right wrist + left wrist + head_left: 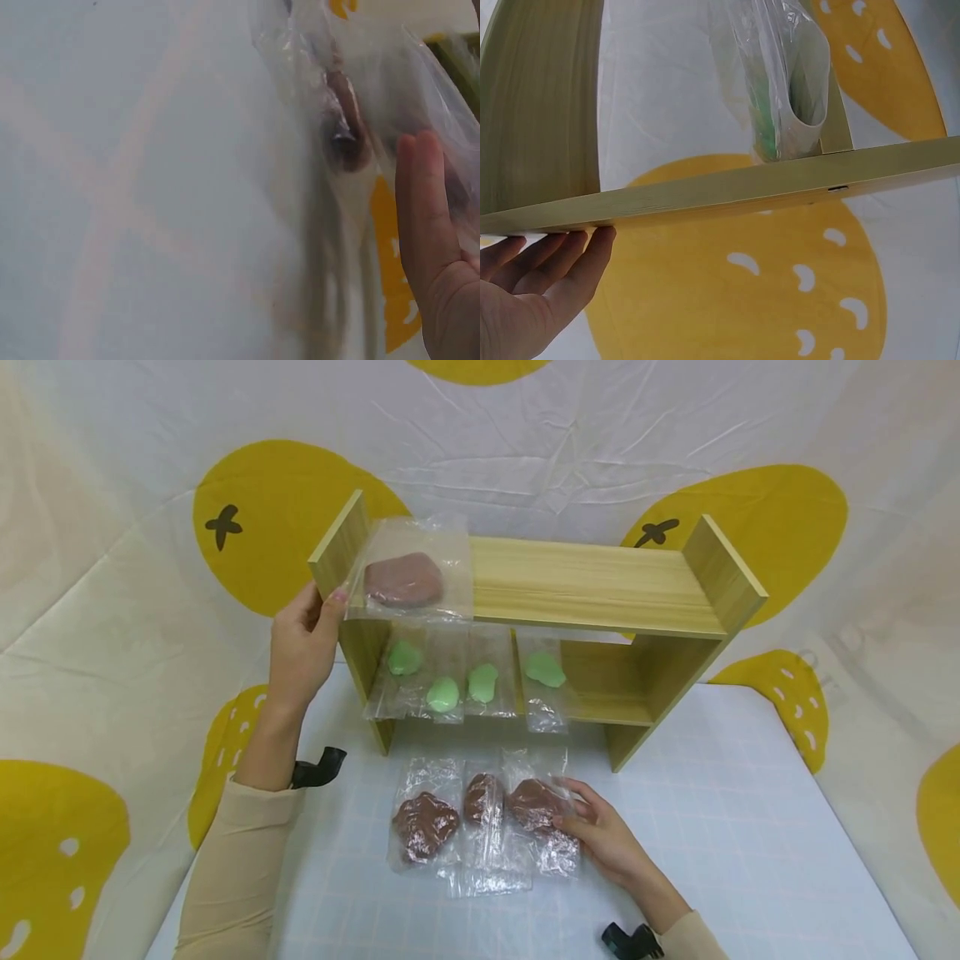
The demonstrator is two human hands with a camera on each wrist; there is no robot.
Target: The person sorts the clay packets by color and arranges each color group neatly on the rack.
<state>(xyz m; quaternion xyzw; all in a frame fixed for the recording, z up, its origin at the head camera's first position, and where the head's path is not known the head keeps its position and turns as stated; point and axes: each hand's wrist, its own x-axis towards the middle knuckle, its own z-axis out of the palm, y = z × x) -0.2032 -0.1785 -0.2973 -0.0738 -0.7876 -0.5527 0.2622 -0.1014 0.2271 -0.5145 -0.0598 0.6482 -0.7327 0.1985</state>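
Upper shelf (592,583) free rightward, bag (408,578) blocking left

A cloth-walled corner, more like a staged tabletop set than a furnished room.
Creased white fabric (555,452) printed with big yellow shapes (292,527) hangs behind the table (757,827) and along both its sides, screening whatever walls there are; the table's surface is pale and faintly checked, with a small wooden shelf (592,585) on it. Whether a home, a studio or a shop lies past that cloth, I can't tell from here.

left grip (536,296) touching wooden board (720,188); clear bag (776,82) beside it; yellow-patterned cloth (697,285) behind
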